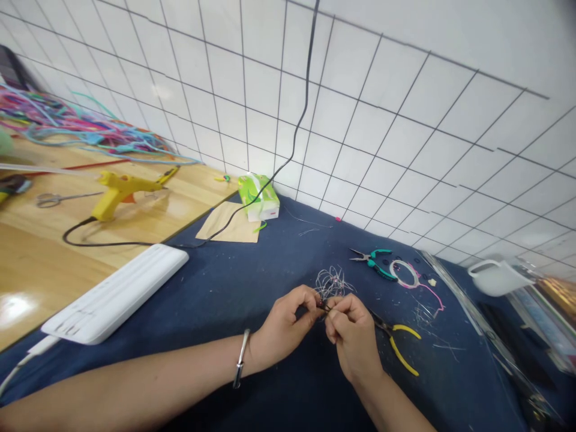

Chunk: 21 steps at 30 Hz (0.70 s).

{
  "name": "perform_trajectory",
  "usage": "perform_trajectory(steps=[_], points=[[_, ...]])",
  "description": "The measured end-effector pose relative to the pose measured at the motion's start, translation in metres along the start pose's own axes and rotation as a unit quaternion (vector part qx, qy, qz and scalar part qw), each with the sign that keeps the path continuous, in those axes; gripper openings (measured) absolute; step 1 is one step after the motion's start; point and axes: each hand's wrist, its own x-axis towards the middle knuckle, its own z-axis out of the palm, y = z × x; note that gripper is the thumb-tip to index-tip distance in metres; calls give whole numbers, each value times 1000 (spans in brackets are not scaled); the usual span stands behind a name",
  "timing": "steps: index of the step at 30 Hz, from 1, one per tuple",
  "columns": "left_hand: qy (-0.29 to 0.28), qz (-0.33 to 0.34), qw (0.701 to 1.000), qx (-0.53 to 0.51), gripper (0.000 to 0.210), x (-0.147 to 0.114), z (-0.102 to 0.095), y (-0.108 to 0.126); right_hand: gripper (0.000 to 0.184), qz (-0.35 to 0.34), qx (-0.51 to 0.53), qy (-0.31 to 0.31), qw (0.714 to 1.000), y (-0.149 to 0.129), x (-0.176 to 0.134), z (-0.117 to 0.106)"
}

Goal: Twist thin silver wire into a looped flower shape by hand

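Observation:
My left hand (288,321) and my right hand (353,330) meet over the dark blue cloth, fingertips pinched close together. Between them is a small dark piece (323,307), mostly covered by the fingers, so its kind is unclear. Just beyond the fingertips spreads a loose tangle of thin silvery wire (333,281); whether it joins the dark piece I cannot tell. Yellow-handled pliers (402,348) lie right beside my right hand, their jaws partly hidden behind it. Farther back rest green-handled needle-nose pliers (373,258) with their handles apart.
A white ring-shaped coil (404,274) with pink cord and wire scraps (423,315) lie at right, near a white mug (499,277). On the left are a power strip (117,294), a yellow glue gun (117,193) and scissors (67,198). A tissue pack (265,210) sits by the tiled wall, crossed by a black cable.

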Motion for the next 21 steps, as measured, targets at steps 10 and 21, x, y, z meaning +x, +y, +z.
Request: perform_trajectory(steps=[10, 21], points=[[0, -21, 1000, 9, 16, 0, 1, 3, 15, 113, 204, -39, 972, -11, -4, -1], [13, -47, 999, -2, 21, 1, 0, 4, 14, 129, 222, -123, 959, -20, -7, -10]])
